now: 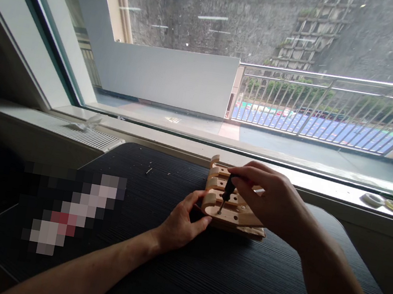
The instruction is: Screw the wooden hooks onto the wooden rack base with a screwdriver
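Note:
A light wooden piece (228, 215) with a row of curved hooks and dark holes lies on the black table. My left hand (184, 218) grips its left front end, thumb along the front edge and fingers behind the nearest hook. Above it, my right hand (267, 195) is closed around the dark handle of a screwdriver (228, 189). The screwdriver stands nearly upright, tilted slightly, with its tip at a hole near the front left of the wood. My right hand and wrist hide the wood's right part.
The dark table (129, 267) has small scraps (148, 171) near its far side. A blurred-out pale item (74, 211) lies at left. On the windowsill stand two tape rolls (373, 199) at right and a clear plastic bag (88, 124) at left. A large window is ahead.

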`<control>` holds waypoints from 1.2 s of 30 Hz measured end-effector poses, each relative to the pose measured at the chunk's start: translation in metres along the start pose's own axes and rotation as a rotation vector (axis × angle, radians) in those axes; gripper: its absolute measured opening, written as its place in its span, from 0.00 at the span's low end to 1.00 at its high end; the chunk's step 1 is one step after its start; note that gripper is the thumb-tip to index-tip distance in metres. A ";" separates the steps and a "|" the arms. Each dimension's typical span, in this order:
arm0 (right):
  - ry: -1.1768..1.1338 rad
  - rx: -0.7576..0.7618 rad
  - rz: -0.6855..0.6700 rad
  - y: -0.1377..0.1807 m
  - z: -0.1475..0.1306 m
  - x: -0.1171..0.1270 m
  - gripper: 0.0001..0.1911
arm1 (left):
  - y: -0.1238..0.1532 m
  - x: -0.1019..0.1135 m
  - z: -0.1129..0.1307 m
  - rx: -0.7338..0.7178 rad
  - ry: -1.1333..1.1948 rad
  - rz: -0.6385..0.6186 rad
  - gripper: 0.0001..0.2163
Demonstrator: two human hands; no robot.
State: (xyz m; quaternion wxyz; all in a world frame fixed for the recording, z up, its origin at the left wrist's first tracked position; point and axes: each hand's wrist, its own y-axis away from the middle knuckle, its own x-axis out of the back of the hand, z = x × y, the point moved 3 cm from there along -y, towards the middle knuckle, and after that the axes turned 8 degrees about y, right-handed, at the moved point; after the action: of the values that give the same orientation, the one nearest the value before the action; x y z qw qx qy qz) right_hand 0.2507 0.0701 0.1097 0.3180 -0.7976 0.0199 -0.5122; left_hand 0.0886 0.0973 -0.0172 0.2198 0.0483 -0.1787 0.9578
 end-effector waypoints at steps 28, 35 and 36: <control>0.094 -0.037 0.052 -0.002 0.004 0.000 0.05 | -0.001 0.001 0.000 0.018 -0.019 0.003 0.20; 0.130 -0.058 0.057 -0.002 0.006 0.001 0.06 | -0.001 -0.001 0.000 0.018 0.003 0.004 0.20; 0.139 -0.056 0.062 -0.002 0.005 0.001 0.06 | -0.001 -0.001 0.000 0.021 0.003 0.003 0.20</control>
State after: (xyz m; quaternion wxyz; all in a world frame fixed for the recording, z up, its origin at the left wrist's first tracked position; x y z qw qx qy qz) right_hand 0.2550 0.0740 0.1104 0.3093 -0.7678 0.0809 -0.5553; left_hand 0.0896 0.0975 -0.0168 0.2178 0.0490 -0.1685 0.9601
